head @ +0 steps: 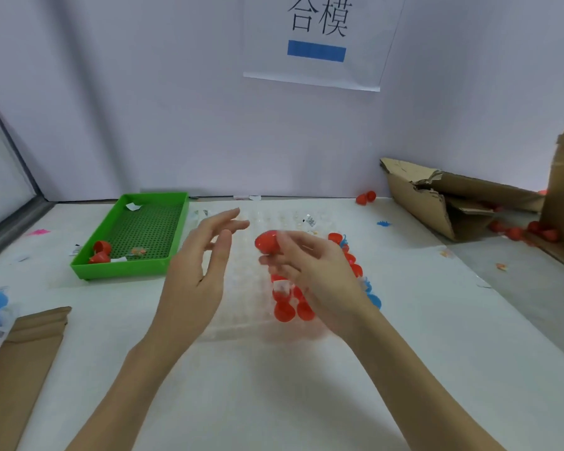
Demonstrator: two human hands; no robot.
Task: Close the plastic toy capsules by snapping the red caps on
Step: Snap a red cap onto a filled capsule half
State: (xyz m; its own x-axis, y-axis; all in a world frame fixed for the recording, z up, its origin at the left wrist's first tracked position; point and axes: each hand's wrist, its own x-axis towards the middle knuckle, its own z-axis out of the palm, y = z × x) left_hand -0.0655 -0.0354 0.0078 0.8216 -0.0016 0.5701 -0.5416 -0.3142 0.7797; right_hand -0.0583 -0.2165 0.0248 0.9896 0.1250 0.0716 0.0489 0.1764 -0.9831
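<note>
The right hand [310,265] pinches a red capsule [267,243] at its fingertips, lifted above the clear tray [241,307]. The capsule is glossy red and egg-shaped; its clear half is hidden or blurred. The left hand [199,265] hangs just beside it, fingers straight and spread, holding nothing. Below, red caps [285,312] sit in the tray's right rows. A green tray [118,266] lies well to the left, torn cardboard [443,196] far right. Bare white table [274,402] runs along the near edge.
</note>
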